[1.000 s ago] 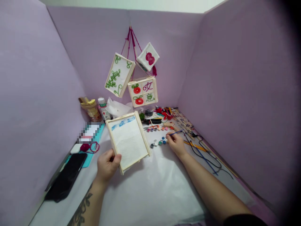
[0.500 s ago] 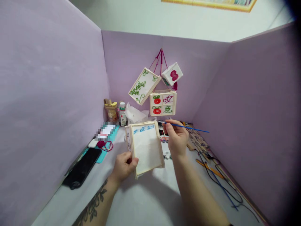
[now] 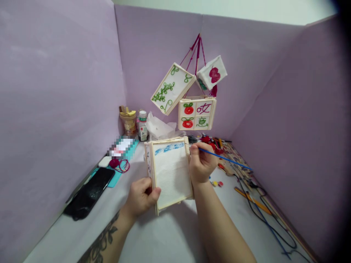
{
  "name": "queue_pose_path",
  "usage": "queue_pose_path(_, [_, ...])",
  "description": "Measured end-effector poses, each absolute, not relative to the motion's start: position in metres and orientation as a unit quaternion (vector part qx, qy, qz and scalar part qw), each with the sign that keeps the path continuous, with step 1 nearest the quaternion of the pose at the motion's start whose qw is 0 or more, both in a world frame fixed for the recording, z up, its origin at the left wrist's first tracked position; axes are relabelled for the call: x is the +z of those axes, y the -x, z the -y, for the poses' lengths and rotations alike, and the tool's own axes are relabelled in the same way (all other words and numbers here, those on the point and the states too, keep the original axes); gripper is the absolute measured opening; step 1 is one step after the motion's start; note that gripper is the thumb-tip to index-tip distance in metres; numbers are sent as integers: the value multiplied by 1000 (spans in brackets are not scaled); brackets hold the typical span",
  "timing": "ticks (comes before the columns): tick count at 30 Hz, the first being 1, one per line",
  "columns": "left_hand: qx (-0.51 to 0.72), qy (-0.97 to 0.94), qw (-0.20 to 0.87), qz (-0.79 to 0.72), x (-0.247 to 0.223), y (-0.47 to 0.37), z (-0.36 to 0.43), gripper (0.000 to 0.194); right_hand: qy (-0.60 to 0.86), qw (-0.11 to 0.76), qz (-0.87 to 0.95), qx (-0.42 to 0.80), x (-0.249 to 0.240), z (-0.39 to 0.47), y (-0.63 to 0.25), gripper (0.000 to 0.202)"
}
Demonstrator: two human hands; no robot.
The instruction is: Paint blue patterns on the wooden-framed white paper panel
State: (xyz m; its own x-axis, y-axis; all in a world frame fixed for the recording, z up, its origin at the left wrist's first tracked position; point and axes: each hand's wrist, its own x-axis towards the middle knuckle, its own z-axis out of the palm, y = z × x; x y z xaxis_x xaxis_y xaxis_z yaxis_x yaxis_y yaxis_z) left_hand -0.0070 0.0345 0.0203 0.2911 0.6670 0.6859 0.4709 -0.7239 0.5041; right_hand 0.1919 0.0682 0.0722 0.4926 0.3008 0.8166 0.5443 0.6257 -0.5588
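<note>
My left hand (image 3: pixel 142 197) grips the lower left edge of a wood-framed paper lantern (image 3: pixel 172 179), thumb on the front panel. The lantern is tilted toward me. Its white front carries a band of blue paint (image 3: pixel 169 148) along the top, and darker marks show on its left side. Between the pinched fingers of my right hand (image 3: pixel 203 162) is a thin paintbrush (image 3: pixel 227 159) with a blue handle pointing out to the right. The brush tip is close to the lantern's upper right edge; whether it touches cannot be made out.
Painted lanterns (image 3: pixel 196 114) hang on purple cords at the back panel. To the left lie a black phone (image 3: pixel 90 193) and magenta cord (image 3: pixel 117 164). A bottle (image 3: pixel 143 126) and a cup (image 3: pixel 128 122) stand behind. Sticks, cables and an orange-yellow tool (image 3: pixel 252 199) line the right side.
My right hand has moved slightly down, bringing the brush closer to the lantern's right edge. The head view has tipped downward. My left hand keeps its hold.
</note>
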Motion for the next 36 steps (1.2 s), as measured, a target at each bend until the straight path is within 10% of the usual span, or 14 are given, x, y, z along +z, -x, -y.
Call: queue_pose_path(36, [484,-803,97,-334,18,5,-34,35,441,735,515,-24,68,-71,-195,11])
